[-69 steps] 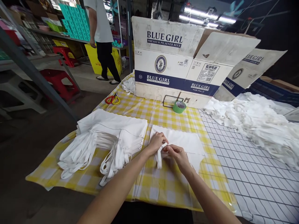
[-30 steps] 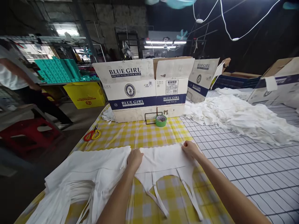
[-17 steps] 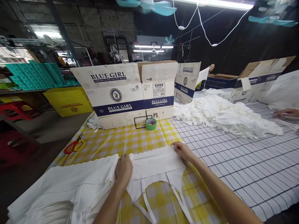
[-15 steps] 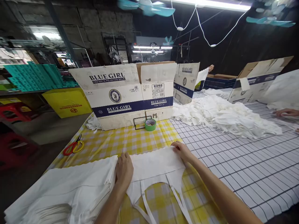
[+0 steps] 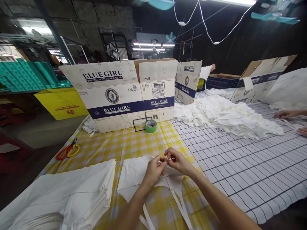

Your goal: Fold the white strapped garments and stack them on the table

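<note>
A white camisole [image 5: 131, 174] with thin straps lies on the yellow checked cloth in front of me, its straps pointing toward me. Above its hem, my left hand [image 5: 154, 170] and my right hand [image 5: 179, 163] meet with fingertips pinched together. Between them is a small bit of white fabric, apparently the camisole's hem; the fingers partly hide it. To the left of my hands lies a thick stack of white camisoles [image 5: 72, 183], folds and edges layered.
Red and yellow-handled scissors [image 5: 68, 151] lie at the left table edge. Green tape [image 5: 151, 126] and a black wire frame stand before a beer carton [image 5: 112, 95]. A heap of white garments [image 5: 223, 116] covers the right table, near another person's hands [image 5: 287, 114].
My left hand has left the stack's edge and moved right; my right hand has come left. They now meet, pinching at the hem. The view has shifted slightly.
</note>
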`<state>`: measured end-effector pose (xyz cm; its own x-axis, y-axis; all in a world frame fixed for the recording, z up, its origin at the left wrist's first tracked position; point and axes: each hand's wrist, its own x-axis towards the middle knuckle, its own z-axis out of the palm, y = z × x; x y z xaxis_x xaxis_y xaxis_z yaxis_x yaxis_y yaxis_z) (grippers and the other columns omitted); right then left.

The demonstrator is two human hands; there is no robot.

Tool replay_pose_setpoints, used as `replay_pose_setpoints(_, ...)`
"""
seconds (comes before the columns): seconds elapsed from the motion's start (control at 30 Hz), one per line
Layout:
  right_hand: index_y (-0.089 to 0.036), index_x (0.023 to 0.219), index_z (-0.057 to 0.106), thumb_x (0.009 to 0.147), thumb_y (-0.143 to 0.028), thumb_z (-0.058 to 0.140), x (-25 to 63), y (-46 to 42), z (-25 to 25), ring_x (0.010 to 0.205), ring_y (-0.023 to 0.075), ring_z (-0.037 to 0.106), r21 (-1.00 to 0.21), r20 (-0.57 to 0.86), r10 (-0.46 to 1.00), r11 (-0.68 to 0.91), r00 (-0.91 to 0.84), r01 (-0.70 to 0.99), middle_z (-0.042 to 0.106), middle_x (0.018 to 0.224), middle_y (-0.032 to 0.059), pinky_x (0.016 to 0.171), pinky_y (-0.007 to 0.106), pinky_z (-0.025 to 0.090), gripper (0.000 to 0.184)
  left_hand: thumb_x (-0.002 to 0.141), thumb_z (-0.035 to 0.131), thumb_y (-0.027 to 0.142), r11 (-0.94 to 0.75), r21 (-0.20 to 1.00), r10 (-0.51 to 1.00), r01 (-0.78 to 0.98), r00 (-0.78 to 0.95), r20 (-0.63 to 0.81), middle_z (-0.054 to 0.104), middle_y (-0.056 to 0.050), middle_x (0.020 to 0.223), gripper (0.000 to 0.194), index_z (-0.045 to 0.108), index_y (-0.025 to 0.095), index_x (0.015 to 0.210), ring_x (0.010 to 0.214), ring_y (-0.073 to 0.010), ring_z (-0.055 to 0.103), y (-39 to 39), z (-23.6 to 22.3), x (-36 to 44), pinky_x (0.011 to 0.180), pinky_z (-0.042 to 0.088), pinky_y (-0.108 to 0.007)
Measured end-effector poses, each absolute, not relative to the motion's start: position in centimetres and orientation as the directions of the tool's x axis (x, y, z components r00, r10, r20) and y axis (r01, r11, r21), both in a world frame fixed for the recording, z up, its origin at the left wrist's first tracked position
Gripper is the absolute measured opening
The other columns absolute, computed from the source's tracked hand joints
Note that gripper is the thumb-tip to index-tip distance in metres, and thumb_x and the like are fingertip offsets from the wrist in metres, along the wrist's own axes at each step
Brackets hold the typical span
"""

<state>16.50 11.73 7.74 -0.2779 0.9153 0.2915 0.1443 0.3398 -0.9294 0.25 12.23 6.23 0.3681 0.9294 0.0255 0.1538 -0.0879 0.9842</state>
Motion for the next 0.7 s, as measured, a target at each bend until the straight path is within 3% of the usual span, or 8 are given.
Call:
replay_pose_setpoints(0.1,-0.020,0.069,0.042,0.077,-0.031,0.059,15.8,11.2,8.0,0.073,0.0135,0.050,-0.964,0.227,0.907,0.260,-0.354,0.049,0.055,0.089,0.0023,0.063,0.025,0.037,0.021,0.078,0.053,0.040,-0.091,0.980,0.937,0.176,0.350,0.024,0.048,0.005,0.053,0.025,0.056,0.016,0.081,0.041,-0.0067,0.042,11.7,6.1,-0.5,0.043,0.034,-0.019)
replay_pose_setpoints(0.27,-0.019,0.071,0.045,0.073,-0.036,0.063,15.2,11.2,8.6,0.069,0.0127,0.047,-0.986,0.157,0.883,0.163,-0.442,-0.025,0.054,0.081,0.0003,0.062,0.024,0.036,0.024,0.081,0.048,0.038,-0.147,0.952,0.948,0.270,0.312,0.058,0.046,0.006,0.044,0.020,0.052,0.019,0.076,0.041,-0.0091,0.044,10.0,6.7,-1.9,0.047,0.035,-0.020)
replay_pose_setpoints(0.47,-0.021,0.091,0.061,0.072,-0.034,0.064,15.0,11.9,8.4,0.064,0.0123,0.042,-0.961,0.119,0.821,0.237,-0.558,0.143,0.052,0.073,-0.0018,0.057,0.022,0.034,0.023,0.086,0.040,0.040,-0.042,0.964,0.951,0.264,0.307,-0.043,0.043,0.009,0.036,0.020,0.043,0.022,0.080,0.032,-0.0087,0.038,8.4,4.8,-3.8,0.039,0.029,-0.017)
replay_pose_setpoints(0.7,-0.018,0.075,0.063,0.078,-0.029,0.055,14.2,12.1,7.6,0.055,0.0114,0.042,-0.929,0.058,0.833,0.247,-0.550,0.277,0.051,0.060,-0.0024,0.053,0.023,0.032,0.014,0.083,0.045,0.044,0.024,0.983,0.959,0.185,0.272,-0.075,0.052,0.005,0.045,0.024,0.046,0.019,0.081,0.036,-0.0074,0.042,8.1,2.8,-4.3,0.040,0.030,-0.017)
